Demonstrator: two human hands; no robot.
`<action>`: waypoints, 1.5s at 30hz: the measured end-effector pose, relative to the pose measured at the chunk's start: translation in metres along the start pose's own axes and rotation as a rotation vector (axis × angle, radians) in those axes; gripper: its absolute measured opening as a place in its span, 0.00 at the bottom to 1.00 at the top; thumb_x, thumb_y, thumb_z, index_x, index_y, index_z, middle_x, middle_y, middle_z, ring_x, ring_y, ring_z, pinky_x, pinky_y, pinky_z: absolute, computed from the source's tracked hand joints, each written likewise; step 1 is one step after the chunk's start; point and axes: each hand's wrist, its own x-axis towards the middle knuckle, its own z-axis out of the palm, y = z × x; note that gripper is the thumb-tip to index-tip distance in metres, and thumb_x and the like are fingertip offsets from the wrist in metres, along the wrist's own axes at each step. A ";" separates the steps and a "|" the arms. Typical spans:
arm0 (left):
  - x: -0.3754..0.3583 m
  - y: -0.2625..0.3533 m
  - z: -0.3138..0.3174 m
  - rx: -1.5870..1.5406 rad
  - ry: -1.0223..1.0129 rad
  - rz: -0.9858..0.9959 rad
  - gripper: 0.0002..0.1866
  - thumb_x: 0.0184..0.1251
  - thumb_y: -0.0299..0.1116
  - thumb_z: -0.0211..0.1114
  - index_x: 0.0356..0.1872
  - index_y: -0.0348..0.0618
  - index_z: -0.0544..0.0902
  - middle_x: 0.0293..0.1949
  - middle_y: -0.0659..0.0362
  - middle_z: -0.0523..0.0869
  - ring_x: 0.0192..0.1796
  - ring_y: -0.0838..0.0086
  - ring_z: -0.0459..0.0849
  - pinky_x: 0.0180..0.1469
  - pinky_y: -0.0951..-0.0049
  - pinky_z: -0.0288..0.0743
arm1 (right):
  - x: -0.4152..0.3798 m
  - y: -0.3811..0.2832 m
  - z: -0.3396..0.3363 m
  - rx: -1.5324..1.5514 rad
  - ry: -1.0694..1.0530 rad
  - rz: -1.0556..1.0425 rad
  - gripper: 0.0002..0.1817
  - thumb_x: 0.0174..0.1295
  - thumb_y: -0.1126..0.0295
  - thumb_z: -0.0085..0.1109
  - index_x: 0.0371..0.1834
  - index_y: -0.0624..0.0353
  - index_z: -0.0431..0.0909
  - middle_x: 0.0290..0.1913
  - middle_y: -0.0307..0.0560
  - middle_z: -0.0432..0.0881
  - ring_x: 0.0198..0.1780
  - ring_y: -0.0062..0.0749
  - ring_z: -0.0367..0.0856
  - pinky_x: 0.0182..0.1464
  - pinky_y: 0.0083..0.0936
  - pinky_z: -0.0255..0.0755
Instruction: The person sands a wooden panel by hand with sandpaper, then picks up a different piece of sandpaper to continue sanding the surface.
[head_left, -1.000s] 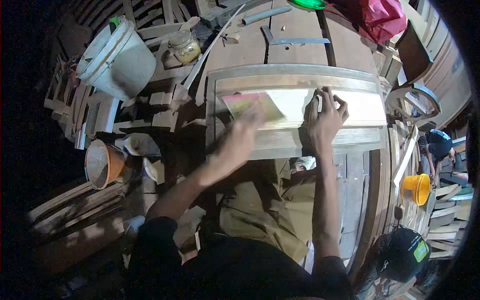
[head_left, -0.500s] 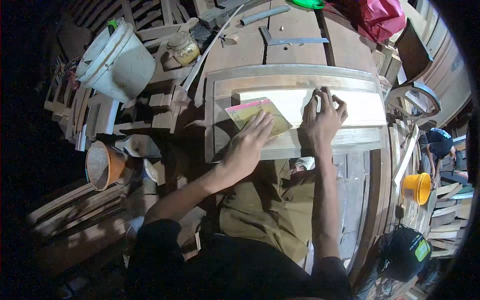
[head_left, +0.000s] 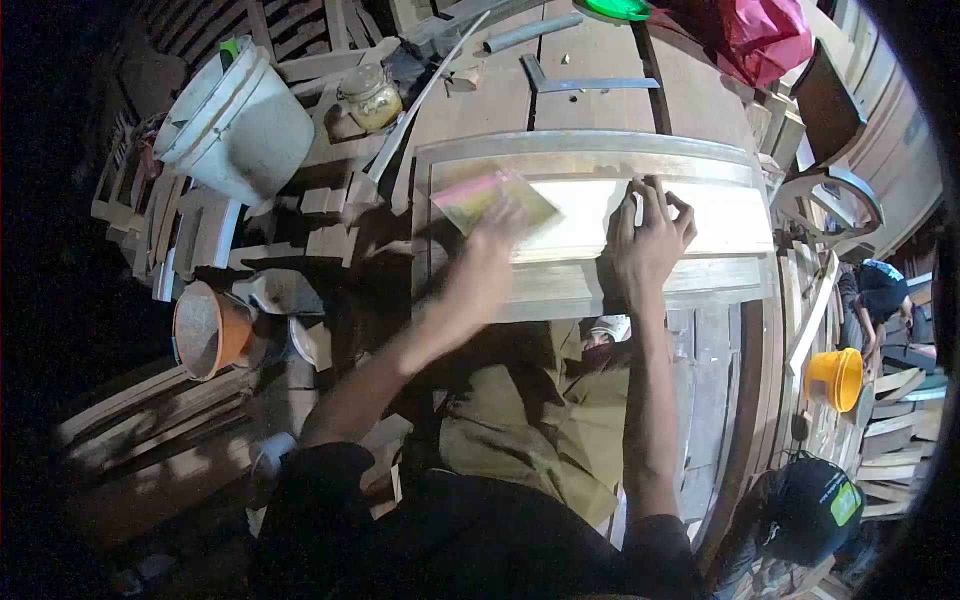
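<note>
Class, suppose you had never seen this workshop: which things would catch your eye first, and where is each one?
In the middle, the pale wooden panel glows under the light, with the left hand pressing a sheet of sandpaper on it and the right hand braced flat beside it. At upper left lies a tipped white bucket. A yellow bucket stands out at the right edge.

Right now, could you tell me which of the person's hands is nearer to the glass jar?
Left. The left hand is below-right of the glass jar; the right hand lies farther right.
</note>
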 end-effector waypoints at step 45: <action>0.015 -0.031 0.000 -0.138 0.065 -0.219 0.24 0.68 0.13 0.55 0.66 0.24 0.79 0.69 0.34 0.79 0.75 0.44 0.76 0.81 0.50 0.66 | 0.001 0.001 0.001 0.018 0.021 -0.017 0.14 0.70 0.65 0.60 0.54 0.55 0.86 0.66 0.46 0.85 0.64 0.50 0.73 0.73 0.48 0.59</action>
